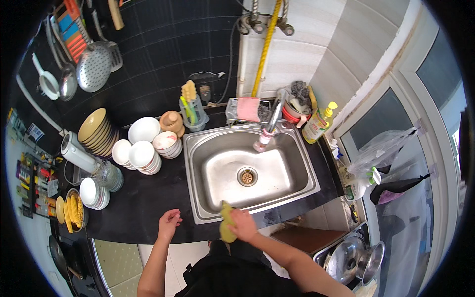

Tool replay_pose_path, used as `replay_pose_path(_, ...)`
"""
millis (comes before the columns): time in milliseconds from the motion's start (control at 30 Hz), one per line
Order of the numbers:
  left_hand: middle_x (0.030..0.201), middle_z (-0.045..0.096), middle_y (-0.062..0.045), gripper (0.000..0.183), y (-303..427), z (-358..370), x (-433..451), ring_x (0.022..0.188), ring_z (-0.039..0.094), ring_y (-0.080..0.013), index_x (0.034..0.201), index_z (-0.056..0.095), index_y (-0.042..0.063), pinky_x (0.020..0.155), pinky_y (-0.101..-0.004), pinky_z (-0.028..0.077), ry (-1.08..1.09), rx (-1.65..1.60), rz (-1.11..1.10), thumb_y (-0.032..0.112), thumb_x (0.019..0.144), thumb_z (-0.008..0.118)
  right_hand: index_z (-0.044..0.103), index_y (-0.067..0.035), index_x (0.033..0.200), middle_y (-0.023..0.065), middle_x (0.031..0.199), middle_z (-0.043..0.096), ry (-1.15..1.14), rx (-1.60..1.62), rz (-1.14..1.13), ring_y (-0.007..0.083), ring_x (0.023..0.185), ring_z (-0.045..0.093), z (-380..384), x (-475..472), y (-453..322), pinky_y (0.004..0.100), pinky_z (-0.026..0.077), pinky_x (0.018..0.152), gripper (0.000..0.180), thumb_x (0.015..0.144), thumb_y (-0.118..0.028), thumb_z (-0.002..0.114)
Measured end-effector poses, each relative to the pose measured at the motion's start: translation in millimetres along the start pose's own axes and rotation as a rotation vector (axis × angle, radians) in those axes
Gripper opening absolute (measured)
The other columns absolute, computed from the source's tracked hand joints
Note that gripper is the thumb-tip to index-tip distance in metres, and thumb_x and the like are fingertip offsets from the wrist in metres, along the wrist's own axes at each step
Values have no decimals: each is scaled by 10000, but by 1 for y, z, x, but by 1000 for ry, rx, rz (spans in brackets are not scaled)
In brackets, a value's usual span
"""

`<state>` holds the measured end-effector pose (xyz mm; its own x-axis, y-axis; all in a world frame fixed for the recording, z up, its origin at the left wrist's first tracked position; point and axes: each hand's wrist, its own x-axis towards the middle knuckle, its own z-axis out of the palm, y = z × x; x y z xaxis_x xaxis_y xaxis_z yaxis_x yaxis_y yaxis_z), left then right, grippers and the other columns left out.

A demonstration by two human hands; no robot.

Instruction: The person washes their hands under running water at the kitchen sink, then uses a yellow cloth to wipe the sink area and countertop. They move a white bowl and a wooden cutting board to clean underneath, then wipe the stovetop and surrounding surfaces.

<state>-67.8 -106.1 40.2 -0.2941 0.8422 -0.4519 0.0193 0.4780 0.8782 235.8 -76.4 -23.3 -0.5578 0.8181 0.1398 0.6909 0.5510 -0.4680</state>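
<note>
My right hand [243,225] grips a yellow-green cloth [227,222] at the front rim of the stainless steel sink [222,167]. Part of the cloth reaches over the rim, and part hangs toward the counter's front edge. My left hand [169,222] hovers by the black countertop [148,200], left of the sink, its fingers loosely curled with nothing visible in them. A chrome faucet [276,111] with a pinkish filter tip [262,140] leans over the basin. The brass-coloured drain [247,177] shows in the basin floor.
Stacked white bowls [143,154], tan bowls [95,130] and a glass jar [109,176] stand to the left. Corn cobs [74,211] fill a dish. Behind the sink are a sponge rack [248,109] and dish soap bottle [317,124]. Metal pans [349,256] sit at lower right.
</note>
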Motion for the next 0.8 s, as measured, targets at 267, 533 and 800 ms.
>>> replay_pose_path(267,1002,618,-70,229,-12,-62,-20,757,605,-133,1089,561,29,629,-243,483,109,32,-33,97,870,549,304,-153,1365,101,1373,327,-239,-21,-469,258,1288,276,64,64,-102,417,174,1066,598,816,-237,527)
replay_pose_path(533,999,619,-70,231,-25,-56,-9,743,605,-128,1088,563,35,620,-236,475,81,-4,-44,105,868,557,428,-160,1290,67,1335,414,-186,-65,-220,253,1254,345,-21,-46,5,434,266,983,681,641,-8,570)
replay_pose_path(800,975,620,-56,226,-20,-15,6,745,603,-131,1079,568,39,627,-246,474,2,52,-46,112,865,563,393,-16,1279,152,1371,344,64,-493,526,331,1293,261,-112,-139,166,477,171,1060,604,698,-129,513)
